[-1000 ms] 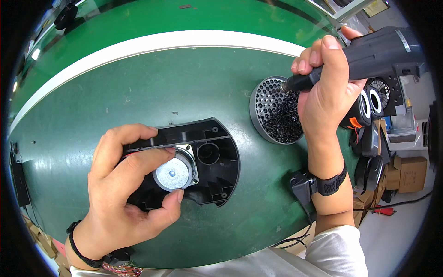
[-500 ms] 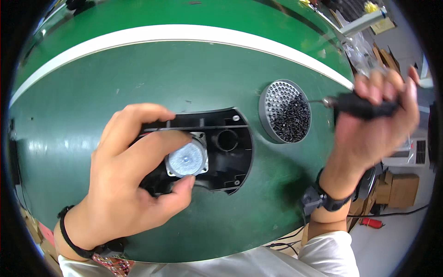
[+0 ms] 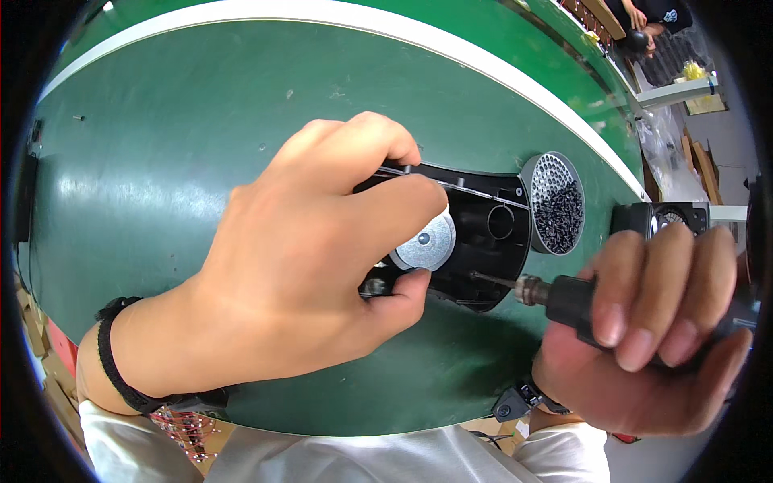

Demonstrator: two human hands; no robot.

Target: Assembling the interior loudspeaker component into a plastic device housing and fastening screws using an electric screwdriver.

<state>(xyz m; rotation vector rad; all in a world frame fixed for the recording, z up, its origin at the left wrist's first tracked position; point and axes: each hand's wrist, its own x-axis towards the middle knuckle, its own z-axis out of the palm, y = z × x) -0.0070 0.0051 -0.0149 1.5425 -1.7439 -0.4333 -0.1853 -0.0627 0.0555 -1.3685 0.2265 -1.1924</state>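
Observation:
My left hand [image 3: 314,249] is closed around a round silver speaker [image 3: 427,245], thumb at its near side and index finger across its far side. The speaker lies in a curved black plastic housing [image 3: 491,258] with a round port; my other fingertips touch the housing's far edge, and the hand hides its left part. In my right hand [image 3: 652,322], fingers wrapped round it, is a black electric screwdriver [image 3: 570,302]. Its thin bit points left, with the tip over the housing's near right part; a small dark screw seems to sit on the tip.
A round grey dish [image 3: 555,167] with a dimpled bottom holds many black screws, right behind the housing. A black device [image 3: 636,217] stands at the table's right edge. A white strip [image 3: 322,10] borders the green table's far side. Another person's hands [image 3: 638,20] show at the top right.
My right hand has brought the screwdriver from beside the screw dish nearer and left, its tip now over the housing. The view has shifted; my left hand stays on the speaker.

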